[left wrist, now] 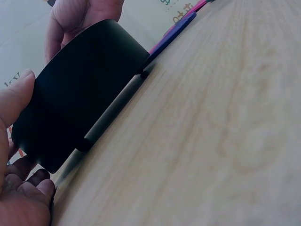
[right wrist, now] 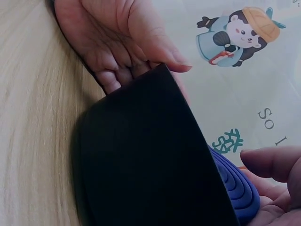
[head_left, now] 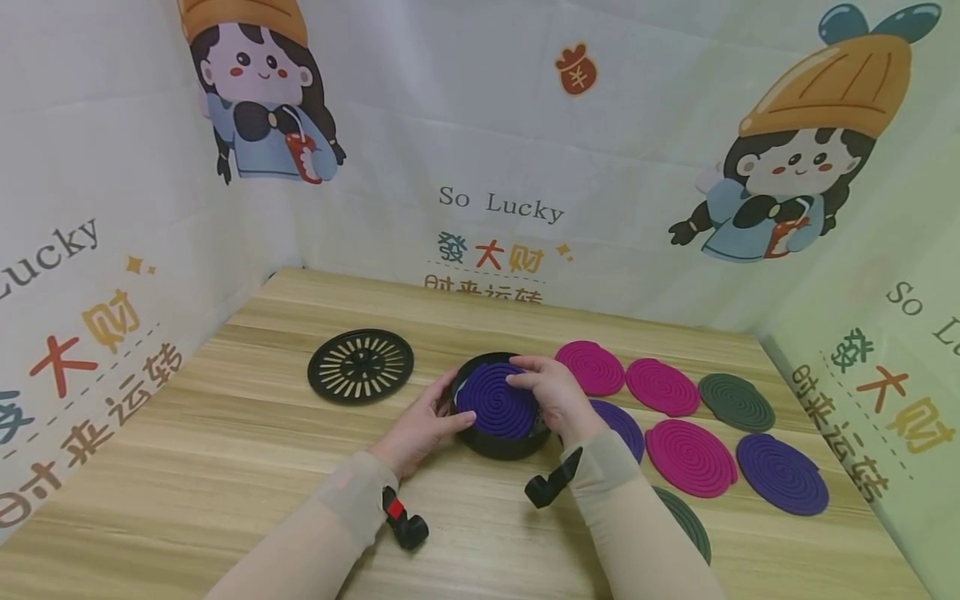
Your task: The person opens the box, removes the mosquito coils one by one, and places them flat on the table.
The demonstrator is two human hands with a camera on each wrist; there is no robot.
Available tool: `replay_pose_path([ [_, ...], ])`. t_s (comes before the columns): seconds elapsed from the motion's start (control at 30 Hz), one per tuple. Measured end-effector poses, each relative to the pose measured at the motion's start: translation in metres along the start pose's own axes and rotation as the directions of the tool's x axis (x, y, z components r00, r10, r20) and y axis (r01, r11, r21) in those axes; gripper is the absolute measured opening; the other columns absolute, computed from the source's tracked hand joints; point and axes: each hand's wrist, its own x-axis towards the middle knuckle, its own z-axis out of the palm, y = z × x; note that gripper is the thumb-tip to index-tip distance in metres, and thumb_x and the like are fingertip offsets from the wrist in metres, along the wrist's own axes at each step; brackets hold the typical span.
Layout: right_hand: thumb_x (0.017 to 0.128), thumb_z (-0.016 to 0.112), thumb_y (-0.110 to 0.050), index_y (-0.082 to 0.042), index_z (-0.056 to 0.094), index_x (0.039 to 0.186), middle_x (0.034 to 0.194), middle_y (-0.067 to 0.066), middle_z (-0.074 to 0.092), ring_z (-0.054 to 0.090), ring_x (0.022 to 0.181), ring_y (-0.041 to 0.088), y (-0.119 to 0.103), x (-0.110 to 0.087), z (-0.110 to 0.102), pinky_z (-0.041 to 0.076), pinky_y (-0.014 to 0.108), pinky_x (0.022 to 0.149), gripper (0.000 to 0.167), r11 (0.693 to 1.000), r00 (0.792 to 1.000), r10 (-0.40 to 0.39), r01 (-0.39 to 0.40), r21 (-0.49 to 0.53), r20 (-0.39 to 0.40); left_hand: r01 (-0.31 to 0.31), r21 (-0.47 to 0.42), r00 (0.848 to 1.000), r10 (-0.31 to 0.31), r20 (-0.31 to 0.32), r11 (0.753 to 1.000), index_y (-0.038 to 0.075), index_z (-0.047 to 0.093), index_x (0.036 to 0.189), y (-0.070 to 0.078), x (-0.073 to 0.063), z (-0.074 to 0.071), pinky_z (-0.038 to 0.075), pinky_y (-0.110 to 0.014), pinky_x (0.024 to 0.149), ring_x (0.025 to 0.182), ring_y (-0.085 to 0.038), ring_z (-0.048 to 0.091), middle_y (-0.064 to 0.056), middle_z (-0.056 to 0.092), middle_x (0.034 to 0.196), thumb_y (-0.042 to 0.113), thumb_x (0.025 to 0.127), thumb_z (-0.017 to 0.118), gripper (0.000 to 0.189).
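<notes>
A black round mosquito coil holder (head_left: 504,447) stands on the wooden table on short feet, visible in the left wrist view. A purple mosquito coil (head_left: 497,404) lies in its mouth, with one edge standing above the rim in the right wrist view. My left hand (head_left: 420,427) holds the holder's left side, thumb at the rim and fingers round the wall. My right hand (head_left: 561,397) pinches the coil at its upper right edge, fingers reaching over the rim.
The black slotted lid (head_left: 361,365) lies to the left. On the right lie several flat coils: pink ones (head_left: 692,457), purple ones (head_left: 782,473) and green ones (head_left: 737,402). Printed cloth (head_left: 390,117) hangs behind and along both sides of the table (head_left: 247,467).
</notes>
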Motion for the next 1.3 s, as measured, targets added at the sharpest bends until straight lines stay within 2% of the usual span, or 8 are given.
replay_pose_path([
  [0.3, 0.091, 0.059, 0.000, 0.001, 0.054, 0.133, 0.135, 0.020, 0.051, 0.053, 0.114, 0.026, -0.0036, -0.0024, -0.0022, 0.046, 0.036, 0.096, 0.043, 0.997, 1.000, 0.000, 0.002, -0.083, 0.028, 0.007, 0.004, 1.000, -0.007, -0.008, 1.000, 0.013, 0.015, 0.155, 0.0022, -0.0009, 0.0008, 0.025, -0.040, 0.114, 0.144, -0.026, 0.020, -0.013, 0.019, 0.158, 0.008, 0.087, 0.070, 0.087],
  [0.53, 0.089, 0.061, 0.001, -0.003, 0.055, 0.134, 0.132, 0.018, 0.054, 0.059, 0.096, 0.019, -0.0074, -0.0041, -0.0014, 0.051, 0.025, 0.076, 0.046, 0.987, 0.999, -0.012, 0.020, -0.159, 0.049, -0.003, 0.002, 1.000, 0.003, 0.005, 1.000, 0.011, 0.013, 0.155, 0.0011, -0.0004, 0.0002, 0.023, -0.041, 0.114, 0.144, -0.027, 0.018, -0.013, 0.017, 0.158, 0.008, 0.088, 0.069, 0.087],
  [0.77, 0.085, 0.060, 0.010, -0.004, 0.048, 0.138, 0.117, 0.020, 0.061, 0.061, 0.089, 0.018, -0.0066, -0.0041, -0.0006, 0.054, 0.025, 0.070, 0.056, 0.992, 0.999, -0.012, 0.017, -0.124, 0.042, -0.004, -0.017, 1.000, 0.004, 0.010, 1.000, 0.011, 0.013, 0.155, 0.0012, -0.0001, 0.0000, 0.024, -0.041, 0.114, 0.144, -0.027, 0.019, -0.013, 0.017, 0.158, 0.006, 0.088, 0.068, 0.087],
  [0.93, 0.084, 0.059, 0.012, -0.002, 0.049, 0.132, 0.107, 0.018, 0.062, 0.062, 0.081, 0.017, -0.0042, -0.0032, -0.0004, 0.054, 0.025, 0.066, 0.050, 0.995, 0.999, -0.017, 0.020, -0.095, 0.037, -0.002, -0.026, 1.000, 0.003, 0.009, 1.000, 0.011, 0.013, 0.155, 0.0012, 0.0001, -0.0002, 0.024, -0.041, 0.114, 0.144, -0.027, 0.019, -0.014, 0.017, 0.158, 0.006, 0.087, 0.069, 0.088],
  [1.3, 0.083, 0.057, 0.013, 0.005, 0.050, 0.128, 0.106, 0.019, 0.063, 0.062, 0.077, 0.013, -0.0030, -0.0030, -0.0050, 0.053, 0.022, 0.066, 0.045, 0.996, 0.997, -0.068, 0.070, -0.050, 0.033, -0.001, -0.013, 1.000, 0.001, 0.001, 1.000, 0.011, 0.015, 0.155, 0.0017, -0.0005, 0.0002, 0.023, -0.040, 0.114, 0.144, -0.026, 0.019, -0.011, 0.018, 0.158, 0.006, 0.087, 0.069, 0.087],
])
